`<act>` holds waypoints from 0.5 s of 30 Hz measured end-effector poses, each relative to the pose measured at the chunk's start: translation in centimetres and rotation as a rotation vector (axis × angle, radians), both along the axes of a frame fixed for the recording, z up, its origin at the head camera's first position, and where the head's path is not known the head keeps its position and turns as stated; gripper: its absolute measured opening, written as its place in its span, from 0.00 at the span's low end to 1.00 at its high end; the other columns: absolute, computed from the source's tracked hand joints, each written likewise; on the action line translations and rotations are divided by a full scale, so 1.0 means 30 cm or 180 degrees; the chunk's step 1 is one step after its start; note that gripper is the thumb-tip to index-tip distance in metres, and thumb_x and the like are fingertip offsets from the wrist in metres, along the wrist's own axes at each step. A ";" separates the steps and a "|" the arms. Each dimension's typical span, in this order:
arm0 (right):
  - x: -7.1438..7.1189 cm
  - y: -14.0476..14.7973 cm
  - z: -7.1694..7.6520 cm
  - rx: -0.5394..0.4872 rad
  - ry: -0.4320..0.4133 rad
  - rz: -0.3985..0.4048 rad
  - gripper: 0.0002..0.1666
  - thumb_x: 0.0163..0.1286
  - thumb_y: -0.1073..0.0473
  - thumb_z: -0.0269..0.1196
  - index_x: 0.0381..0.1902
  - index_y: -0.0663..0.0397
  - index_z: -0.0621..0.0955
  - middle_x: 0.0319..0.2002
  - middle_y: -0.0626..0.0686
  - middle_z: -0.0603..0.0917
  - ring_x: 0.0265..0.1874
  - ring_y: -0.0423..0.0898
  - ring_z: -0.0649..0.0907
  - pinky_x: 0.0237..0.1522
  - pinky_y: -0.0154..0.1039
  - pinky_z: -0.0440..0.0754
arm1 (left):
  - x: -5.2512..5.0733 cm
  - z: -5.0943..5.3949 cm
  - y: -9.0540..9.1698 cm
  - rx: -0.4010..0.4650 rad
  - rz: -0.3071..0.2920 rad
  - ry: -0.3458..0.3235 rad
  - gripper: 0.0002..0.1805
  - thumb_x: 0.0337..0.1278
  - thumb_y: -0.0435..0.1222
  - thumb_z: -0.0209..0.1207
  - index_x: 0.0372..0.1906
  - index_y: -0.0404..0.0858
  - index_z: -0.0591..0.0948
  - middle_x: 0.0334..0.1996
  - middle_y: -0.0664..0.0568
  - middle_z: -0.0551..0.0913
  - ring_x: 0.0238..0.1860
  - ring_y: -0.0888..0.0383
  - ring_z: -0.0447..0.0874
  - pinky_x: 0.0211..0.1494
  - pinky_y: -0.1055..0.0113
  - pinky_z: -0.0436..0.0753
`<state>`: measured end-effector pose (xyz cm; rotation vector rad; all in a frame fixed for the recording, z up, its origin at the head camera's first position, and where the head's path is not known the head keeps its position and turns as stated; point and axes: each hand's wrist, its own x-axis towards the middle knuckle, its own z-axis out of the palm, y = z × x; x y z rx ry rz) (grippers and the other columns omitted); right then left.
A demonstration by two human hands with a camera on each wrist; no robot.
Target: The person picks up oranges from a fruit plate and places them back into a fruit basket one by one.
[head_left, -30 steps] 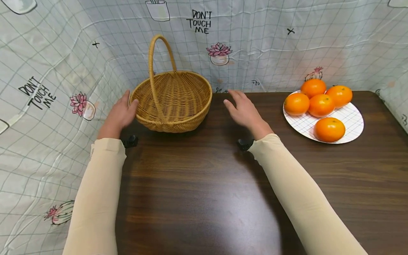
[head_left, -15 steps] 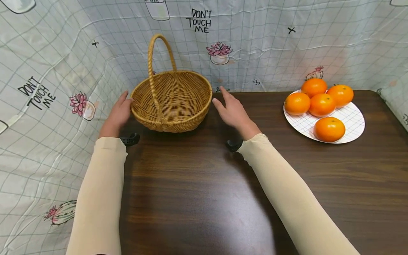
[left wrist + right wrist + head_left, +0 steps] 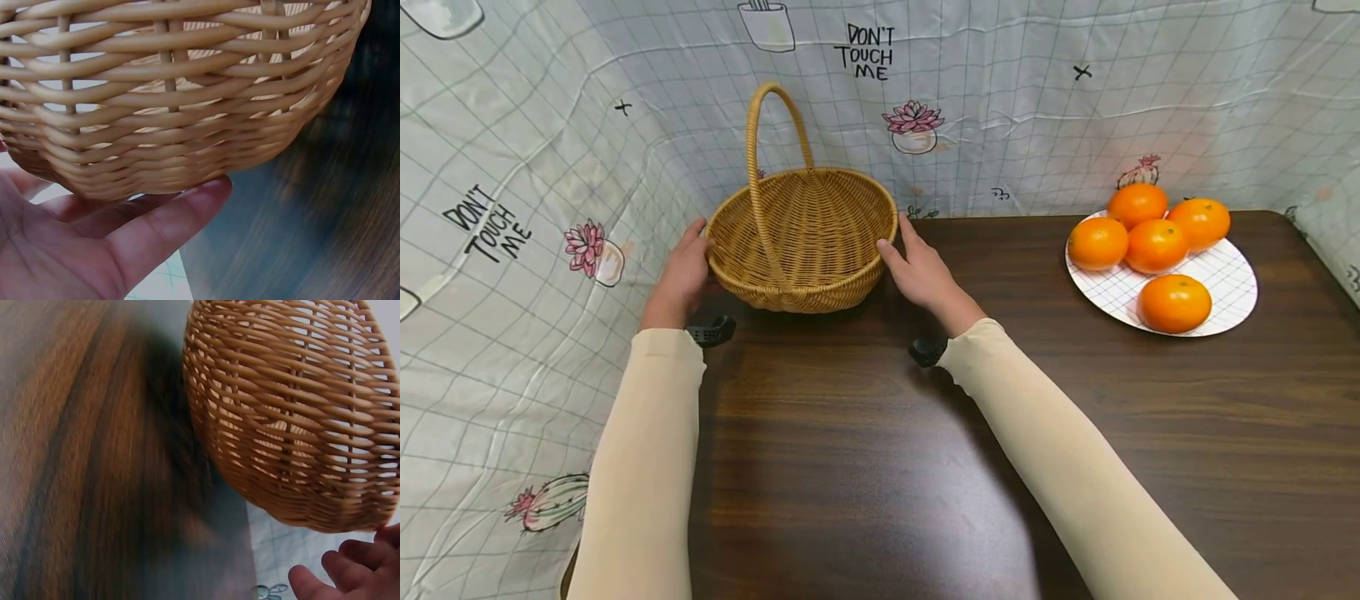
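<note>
A woven wicker basket (image 3: 820, 225) with a tall arched handle (image 3: 753, 158) stands at the back left of the table. My left hand (image 3: 679, 275) lies against its left side, thumb by the rim. In the left wrist view, long, fairly straight fingers (image 3: 181, 212) touch the lower weave. My right hand (image 3: 925, 271) is at the opposite side, with the thumb at the rim and the index finger along the outside. The right wrist view shows its loosely spread fingers (image 3: 340, 572) close to the wicker; firm contact cannot be made out.
On the right, a white plate (image 3: 1232, 287) bears several oranges (image 3: 1175, 303). A patterned, gridded sheet (image 3: 1000, 100) hangs behind and to the left, close to the basket and my left arm. Dark wooden tabletop (image 3: 850, 433) extends in front.
My right hand has moved left from a gap beside the basket up to its right rim. My left hand has settled closer against the left side. Basket and oranges have stayed put.
</note>
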<state>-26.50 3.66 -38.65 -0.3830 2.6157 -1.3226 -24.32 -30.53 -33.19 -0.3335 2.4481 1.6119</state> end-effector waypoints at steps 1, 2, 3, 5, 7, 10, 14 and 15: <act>0.001 -0.004 0.000 -0.0028 -0.0017 -0.0009 0.44 0.74 0.31 0.38 0.78 0.37 0.36 0.78 0.52 0.46 0.76 0.55 0.54 0.74 0.53 0.55 | 0.006 0.007 0.006 0.0048 0.0018 0.0003 0.32 0.74 0.44 0.28 0.78 0.54 0.36 0.77 0.44 0.47 0.52 0.55 0.72 0.39 0.67 0.81; 0.002 -0.008 -0.001 -0.0063 -0.0043 -0.0016 0.44 0.74 0.31 0.38 0.78 0.37 0.36 0.78 0.52 0.46 0.76 0.55 0.54 0.74 0.53 0.55 | 0.013 0.015 0.012 0.0081 0.0037 0.0008 0.32 0.74 0.43 0.29 0.78 0.53 0.37 0.77 0.44 0.47 0.51 0.56 0.71 0.38 0.68 0.81; 0.002 -0.011 -0.002 -0.0097 -0.0065 -0.0018 0.44 0.74 0.31 0.37 0.78 0.36 0.36 0.78 0.52 0.46 0.76 0.55 0.55 0.74 0.53 0.55 | 0.021 0.024 0.019 0.0110 0.0052 0.0019 0.32 0.74 0.41 0.29 0.78 0.52 0.37 0.77 0.43 0.47 0.49 0.58 0.71 0.38 0.69 0.81; 0.005 -0.015 -0.003 -0.0185 -0.0117 -0.0037 0.43 0.74 0.31 0.37 0.77 0.35 0.35 0.79 0.50 0.46 0.76 0.54 0.54 0.74 0.52 0.55 | 0.034 0.040 0.030 0.0146 0.0079 0.0047 0.32 0.74 0.39 0.30 0.79 0.50 0.39 0.76 0.42 0.48 0.45 0.59 0.73 0.36 0.69 0.81; 0.008 -0.019 -0.004 -0.0309 -0.0182 -0.0053 0.43 0.74 0.31 0.37 0.77 0.33 0.35 0.79 0.49 0.45 0.76 0.53 0.54 0.74 0.52 0.54 | 0.043 0.047 0.036 0.0175 0.0103 0.0072 0.33 0.73 0.37 0.31 0.79 0.49 0.40 0.75 0.40 0.50 0.41 0.61 0.75 0.34 0.70 0.81; 0.014 -0.020 -0.006 -0.0510 -0.0284 -0.0081 0.41 0.75 0.32 0.38 0.77 0.29 0.35 0.79 0.46 0.43 0.77 0.51 0.51 0.75 0.52 0.52 | 0.038 0.032 0.029 0.0253 0.0136 0.0112 0.32 0.73 0.37 0.31 0.79 0.50 0.42 0.71 0.40 0.57 0.36 0.63 0.77 0.32 0.69 0.82; 0.018 -0.016 -0.010 -0.0720 -0.0374 -0.0112 0.39 0.76 0.35 0.40 0.76 0.25 0.37 0.79 0.42 0.42 0.77 0.48 0.48 0.76 0.51 0.50 | 0.024 -0.003 0.012 0.0375 0.0186 0.0188 0.31 0.74 0.37 0.32 0.79 0.52 0.45 0.61 0.44 0.65 0.35 0.64 0.79 0.31 0.67 0.82; 0.018 -0.015 -0.011 -0.0773 -0.0381 -0.0121 0.39 0.76 0.36 0.41 0.76 0.25 0.37 0.78 0.42 0.42 0.77 0.47 0.48 0.76 0.51 0.49 | 0.022 -0.010 0.009 0.0406 0.0194 0.0210 0.31 0.74 0.37 0.32 0.78 0.51 0.46 0.59 0.45 0.65 0.35 0.63 0.79 0.30 0.67 0.82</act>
